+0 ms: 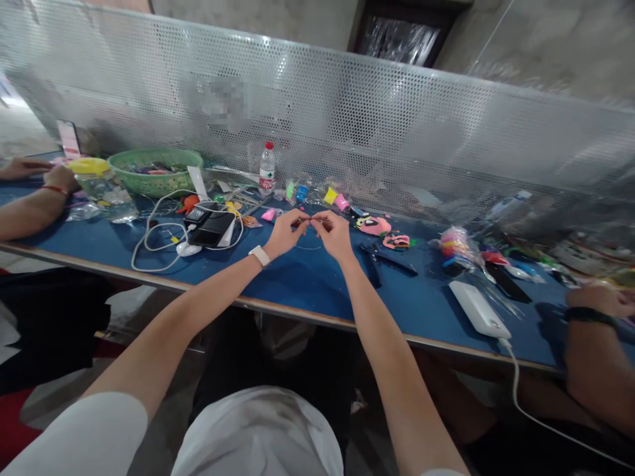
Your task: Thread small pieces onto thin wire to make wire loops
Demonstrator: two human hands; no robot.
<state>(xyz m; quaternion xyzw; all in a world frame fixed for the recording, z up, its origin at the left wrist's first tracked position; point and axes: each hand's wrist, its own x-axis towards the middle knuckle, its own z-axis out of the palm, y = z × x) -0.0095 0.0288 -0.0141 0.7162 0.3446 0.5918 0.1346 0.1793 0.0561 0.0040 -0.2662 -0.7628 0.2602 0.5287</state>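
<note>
Right at the centre, the left hand and right hand meet fingertip to fingertip, both pinching a thin strand whose loop hangs just over the blue table; what it is made of is too fine to tell. Dark pliers lie near the right hand, with pink clay figures behind them. A black phone with a white cable lies to the left, and a green basket and a water bottle stand farther back. A co-worker's hand rests at the far right.

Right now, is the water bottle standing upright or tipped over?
Upright: the water bottle stands on the blue table, red cap uppermost.
</note>
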